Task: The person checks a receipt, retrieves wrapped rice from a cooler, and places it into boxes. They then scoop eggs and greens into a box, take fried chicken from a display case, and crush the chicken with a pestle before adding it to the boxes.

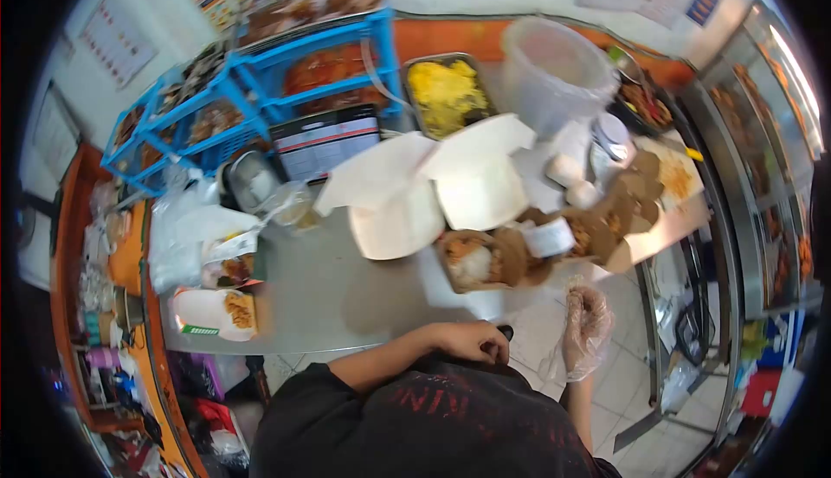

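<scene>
My left hand (pixel 472 342) is bare and curled in front of my dark shirt, near the counter's front edge; what it holds, if anything, is hidden. My right hand (pixel 589 329), in a clear plastic glove, has its fingers pinched together near a brown box; its contents are too small to make out. A brown box with rice and fried pieces (pixel 472 262) stands at the counter's edge, beside other filled brown boxes (pixel 589 236) and a white slip (pixel 549 238). Behind them are two open white boxes (pixel 396 218) (pixel 478 191).
Blue racks (pixel 251 71) with food trays stand at the back left, near a tablet (pixel 327 145). A tray of yellow food (pixel 446 93) and a clear tub (pixel 558 76) are behind. Plastic bags (pixel 195 227) lie left; a glass cabinet (pixel 753 149) stands right.
</scene>
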{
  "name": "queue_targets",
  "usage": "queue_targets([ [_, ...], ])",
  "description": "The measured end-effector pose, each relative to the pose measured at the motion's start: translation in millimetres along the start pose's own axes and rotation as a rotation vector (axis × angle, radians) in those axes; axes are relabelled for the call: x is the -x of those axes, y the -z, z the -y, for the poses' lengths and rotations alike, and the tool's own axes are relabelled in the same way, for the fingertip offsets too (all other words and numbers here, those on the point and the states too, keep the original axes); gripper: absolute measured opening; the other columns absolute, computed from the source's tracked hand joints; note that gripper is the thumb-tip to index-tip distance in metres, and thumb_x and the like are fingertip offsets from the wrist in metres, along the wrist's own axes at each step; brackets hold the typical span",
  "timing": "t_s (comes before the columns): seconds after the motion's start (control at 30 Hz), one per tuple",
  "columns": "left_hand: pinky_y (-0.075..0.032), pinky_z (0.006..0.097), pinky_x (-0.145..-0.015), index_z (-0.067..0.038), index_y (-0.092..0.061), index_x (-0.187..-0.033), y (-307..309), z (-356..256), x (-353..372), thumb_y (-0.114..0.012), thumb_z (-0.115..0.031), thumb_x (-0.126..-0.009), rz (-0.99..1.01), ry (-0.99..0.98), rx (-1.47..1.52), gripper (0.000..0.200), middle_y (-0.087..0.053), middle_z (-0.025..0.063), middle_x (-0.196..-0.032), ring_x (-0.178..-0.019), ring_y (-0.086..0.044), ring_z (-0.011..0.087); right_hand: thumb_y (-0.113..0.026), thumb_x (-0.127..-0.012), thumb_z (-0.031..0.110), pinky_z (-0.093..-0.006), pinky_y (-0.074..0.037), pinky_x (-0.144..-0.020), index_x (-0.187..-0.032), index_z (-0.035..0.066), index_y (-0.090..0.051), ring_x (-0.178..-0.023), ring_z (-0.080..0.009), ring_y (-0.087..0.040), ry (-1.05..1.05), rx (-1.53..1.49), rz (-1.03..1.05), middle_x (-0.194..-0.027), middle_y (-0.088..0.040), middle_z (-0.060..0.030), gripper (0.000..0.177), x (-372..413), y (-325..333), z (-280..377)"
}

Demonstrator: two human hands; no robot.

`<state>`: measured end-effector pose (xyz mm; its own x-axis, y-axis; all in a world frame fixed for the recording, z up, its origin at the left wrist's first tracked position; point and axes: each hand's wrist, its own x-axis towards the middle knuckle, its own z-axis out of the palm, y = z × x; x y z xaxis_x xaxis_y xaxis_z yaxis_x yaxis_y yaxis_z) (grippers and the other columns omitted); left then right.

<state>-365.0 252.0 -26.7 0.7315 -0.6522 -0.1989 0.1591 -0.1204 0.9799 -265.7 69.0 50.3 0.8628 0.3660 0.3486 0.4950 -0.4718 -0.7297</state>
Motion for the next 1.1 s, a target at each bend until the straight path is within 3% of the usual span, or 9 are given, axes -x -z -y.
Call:
queue_targets([
  [0.17, -0.048, 0.0295, -0.077, -0.001, -0.062, -0.101, -18.6, -4.2, -133.7, -0.057, -0.005, -0.089, -0.563, -0.122, 0.114, 0.014, -0.064, 0.0045, -0.091, -0.086, -0.058, 0.0119, -0.059, -0.088, 0.001, -0.0257, -0.045, -0.069, -0.093, 0.001, -0.061, -0.075, -0.0115, -0.055, -0.118, -0.1, -0.229, -0.084, -0.06, -0.005, 0.006, 20.0, 78.8, -93.0],
  [0.27, -0.048, 0.029, -0.078, -0.002, -0.062, -0.107, -15.3, -35.1, -210.1, -0.057, -0.007, -0.091, -0.606, -0.137, -0.01, 0.018, -0.065, 0.0035, -0.094, -0.087, -0.058, 0.011, -0.059, -0.09, 0.002, -0.0242, -0.045, -0.071, -0.095, 0.002, -0.061, -0.079, -0.0101, -0.055, -0.166, -0.113, -0.338, -0.087, -0.059, -0.0028, 0.006, 34.3, 138.6, -148.5],
  [0.47, -0.029, 0.0373, -0.109, -0.005, -0.041, -0.14, -80.6, -59.6, -324.4, -0.048, -0.045, -0.096, 0.751, 0.001, -0.026, 0.06, -0.045, 0.0126, -0.14, -0.13, -0.039, 0.0238, -0.059, -0.089, 0.004, -0.0272, -0.046, -0.068, -0.094, 0.002, -0.062, -0.074, -0.0132, -0.056, -0.243, 0.112, -0.483, -0.083, -0.061, -0.0055, 0.006, 47.0, 253.1, -215.4],
  [0.53, -0.028, 0.0395, -0.109, 0.0, -0.047, -0.134, -87.1, -26.5, -372.2, -0.045, -0.056, -0.093, 0.653, 0.228, -0.255, 0.069, -0.047, 0.0174, -0.137, -0.129, -0.04, 0.0318, -0.061, -0.086, 0.004, -0.03, -0.047, -0.063, -0.091, 0.002, -0.064, -0.068, -0.017, -0.057, -0.238, 0.205, -0.558, -0.078, -0.062, -0.0097, 0.006, 45.8, 282.8, -228.3],
  [0.6, -0.036, 0.0433, -0.102, -0.003, -0.059, -0.12, -78.2, -24.2, -405.6, -0.06, -0.051, -0.084, 0.177, 0.116, -1.145, 0.06, -0.058, 0.0209, -0.12, -0.116, -0.051, 0.0371, -0.062, -0.085, 0.005, -0.0314, -0.047, -0.062, -0.091, 0.003, -0.064, -0.066, -0.0183, -0.058, -0.22, 0.242, -0.641, -0.076, -0.061, -0.0105, 0.006, 46.6, 304.4, -243.7],
  [0.7, -0.032, 0.0486, -0.105, -0.006, -0.05, -0.131, -57.6, -50.4, -476.2, -0.064, -0.042, -0.085, 0.035, -0.001, -0.607, 0.06, -0.048, 0.0181, -0.134, -0.126, -0.043, 0.0342, -0.063, -0.083, 0.005, -0.032, -0.047, -0.062, -0.09, 0.003, -0.064, -0.066, -0.0189, -0.058, -0.228, 0.218, -0.732, -0.074, -0.061, -0.0101, 0.007, 43.0, 324.8, -274.4],
  [0.87, -0.028, 0.0387, -0.109, -0.007, -0.037, -0.142, -65.6, -96.5, -563.2, -0.056, -0.047, -0.09, 0.833, -0.188, -0.038, 0.068, -0.04, 0.0146, -0.144, -0.133, -0.036, 0.0264, -0.064, -0.078, 0.003, -0.0331, -0.047, -0.06, -0.086, 0.003, -0.064, -0.065, -0.0227, -0.06, -0.255, 0.161, -0.714, -0.074, -0.062, -0.0116, 0.008, 7.1, 360.6, -326.3],
  [1.0, -0.031, 0.0411, -0.108, -0.005, -0.04, -0.14, -65.4, -83.2, -614.8, -0.057, -0.046, -0.09, 1.12, -0.036, -0.008, 0.067, -0.041, 0.0158, -0.142, -0.131, -0.04, 0.0292, -0.063, -0.08, 0.003, -0.0302, -0.047, -0.062, -0.088, 0.003, -0.064, -0.066, -0.0162, -0.059, -0.309, 0.258, -0.711, -0.075, -0.063, -0.0088, 0.008, -31.0, 398.7, -367.4],
  [1.1, -0.038, 0.0426, -0.101, -0.003, -0.047, -0.133, -30.9, -78.6, -676.0, -0.063, -0.041, -0.085, 0.45, -0.035, -1.216, 0.063, -0.05, 0.0188, -0.133, -0.119, -0.051, 0.0304, -0.064, -0.08, 0.004, -0.0313, -0.047, -0.061, -0.087, 0.003, -0.064, -0.065, -0.0181, -0.059, -0.352, 0.305, -0.715, -0.075, -0.063, -0.0096, 0.008, -57.5, 427.0, -387.1],
])
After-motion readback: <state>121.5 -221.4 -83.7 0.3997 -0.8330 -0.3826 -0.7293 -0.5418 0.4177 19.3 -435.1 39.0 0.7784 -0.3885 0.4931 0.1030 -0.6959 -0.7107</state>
